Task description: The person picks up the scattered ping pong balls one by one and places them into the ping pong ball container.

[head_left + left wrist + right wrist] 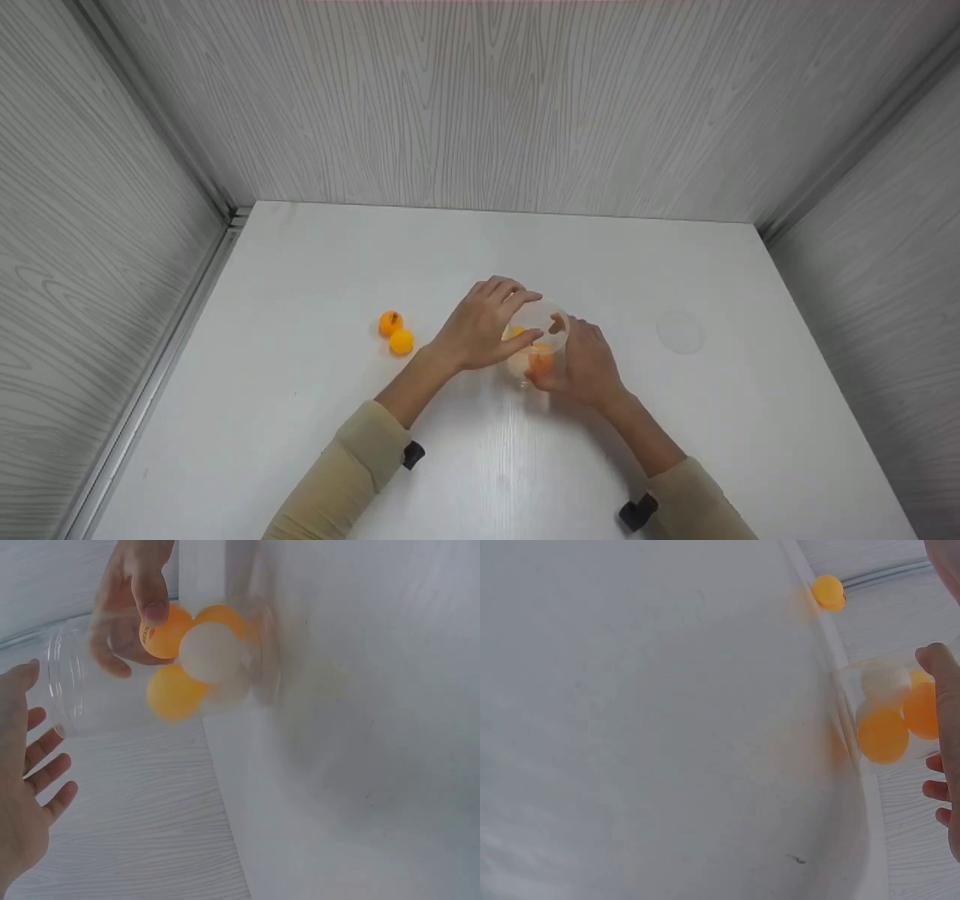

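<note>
A clear plastic jar (112,709) stands upright on the table, with several orange and white ping-pong balls at its bottom. Among them, a white ball (210,652) and a yellow-orange ball (176,692) show through the wall in the left wrist view. My right hand (589,364) grips the jar's side, its thumb on the near face and its fingers around the far side. Over the jar's mouth, my left hand (484,322) spreads thumb and index finger at the rim, with the other fingers loose and no ball in them.
Two orange ping-pong balls, a rear one (390,323) and a front one (401,342), lie together left of my left hand. A clear round lid (680,332) lies flat to the right. Wood-grained panels (480,105) enclose the white table (315,247) at the back and sides.
</note>
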A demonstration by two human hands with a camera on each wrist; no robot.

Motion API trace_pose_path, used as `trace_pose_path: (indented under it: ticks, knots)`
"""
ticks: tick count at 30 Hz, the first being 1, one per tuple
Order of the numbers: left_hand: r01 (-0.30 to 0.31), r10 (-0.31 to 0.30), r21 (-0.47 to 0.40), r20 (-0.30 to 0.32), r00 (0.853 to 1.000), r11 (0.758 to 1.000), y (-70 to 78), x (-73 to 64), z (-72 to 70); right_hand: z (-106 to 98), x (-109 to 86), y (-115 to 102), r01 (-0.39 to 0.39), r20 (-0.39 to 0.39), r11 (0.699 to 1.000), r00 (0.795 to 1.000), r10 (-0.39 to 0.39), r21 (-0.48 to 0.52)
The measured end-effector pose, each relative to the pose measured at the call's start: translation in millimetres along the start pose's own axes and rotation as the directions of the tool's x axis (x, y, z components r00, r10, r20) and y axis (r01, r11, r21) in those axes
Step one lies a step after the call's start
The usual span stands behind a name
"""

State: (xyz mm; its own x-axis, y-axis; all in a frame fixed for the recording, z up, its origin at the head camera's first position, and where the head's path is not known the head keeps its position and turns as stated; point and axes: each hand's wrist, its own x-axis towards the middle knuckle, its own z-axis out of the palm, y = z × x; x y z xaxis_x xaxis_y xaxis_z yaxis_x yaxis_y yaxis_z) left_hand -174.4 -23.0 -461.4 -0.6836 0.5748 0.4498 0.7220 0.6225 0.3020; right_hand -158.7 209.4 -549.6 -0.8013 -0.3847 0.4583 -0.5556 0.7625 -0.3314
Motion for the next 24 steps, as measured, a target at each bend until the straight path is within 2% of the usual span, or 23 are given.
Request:
trace_pose_path:
  ticks: [10, 13, 20, 24]
  knots:
    - [0.033, -0.034, 0.026, 0.033, 0.999, 0.999, -4.6, -9.1, -12.4, 0, -0.9, 1, 0.033, -0.03, 0.999, 0.999, -0.033, 0.009]
    - [0.037, -0.039, 0.043, 0.04, 0.998, 0.998, -7.6, -12.8, -15.9, 0, -1.4, 1, 0.025, -0.026, 1.0, 0.999, -0.025, 0.008]
    - [0.042, -0.045, 0.074, 0.046, 0.998, 0.996, -16.0, -24.8, -20.9, -2, 0.1, -1, -0.044, 0.036, 0.998, 0.998, 0.043, 0.036]
    - [0.064, -0.068, 0.081, 0.044, 0.997, 0.995, -21.5, -32.5, -24.5, -3, 0.4, -2, -0.048, 0.032, 0.999, 0.998, 0.047, 0.022]
